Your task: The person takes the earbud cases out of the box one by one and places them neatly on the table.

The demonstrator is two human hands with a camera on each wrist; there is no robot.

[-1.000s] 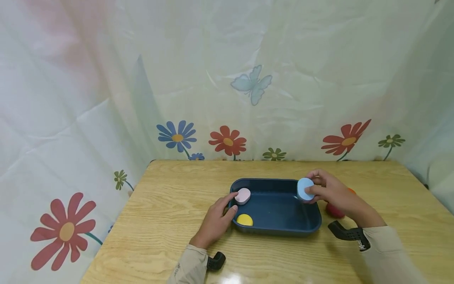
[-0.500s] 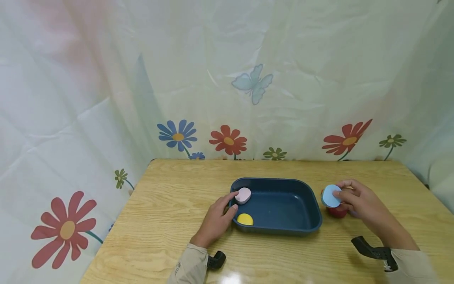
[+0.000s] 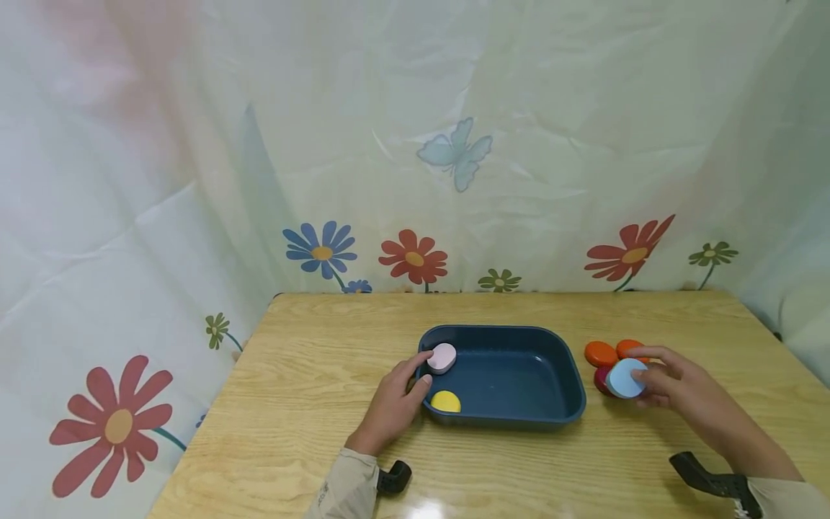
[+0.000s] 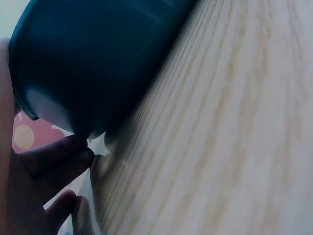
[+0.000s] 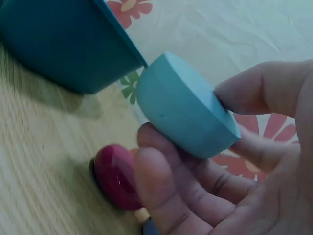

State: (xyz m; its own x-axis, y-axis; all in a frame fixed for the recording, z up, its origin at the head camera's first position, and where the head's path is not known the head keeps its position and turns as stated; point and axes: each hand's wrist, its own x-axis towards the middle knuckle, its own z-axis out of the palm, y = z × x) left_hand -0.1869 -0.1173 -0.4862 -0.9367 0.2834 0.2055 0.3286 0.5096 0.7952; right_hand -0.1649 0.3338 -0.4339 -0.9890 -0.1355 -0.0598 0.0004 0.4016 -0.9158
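Observation:
In the head view my right hand (image 3: 674, 386) pinches a light blue rounded block (image 3: 626, 378) above the table, right of a dark blue basin (image 3: 506, 424). The right wrist view shows the block's flat face (image 5: 198, 88) under the thumb, with fingers below its rounded side. My left hand (image 3: 392, 404) grips the basin's left rim, index finger and thumb over the edge. The index fingertip is at a pale pink rounded block (image 3: 443, 357) inside. A yellow rounded block (image 3: 446, 401) lies in the near left corner of the basin. In the left wrist view some left fingers (image 4: 58, 156) are outside the basin wall.
Two orange rounded pieces (image 3: 601, 354) lie right of the basin. A dark red rounded piece (image 3: 601, 378) sits nearer, partly hidden by the blue block. All stand on a wooden table (image 3: 311, 375), with a flower-printed curtain (image 3: 538, 180) behind it.
My right hand has carried the light blue block from over the basin's right end rightward and toward me, beside the dark red piece. The orange pieces have come into view. My left hand stays.

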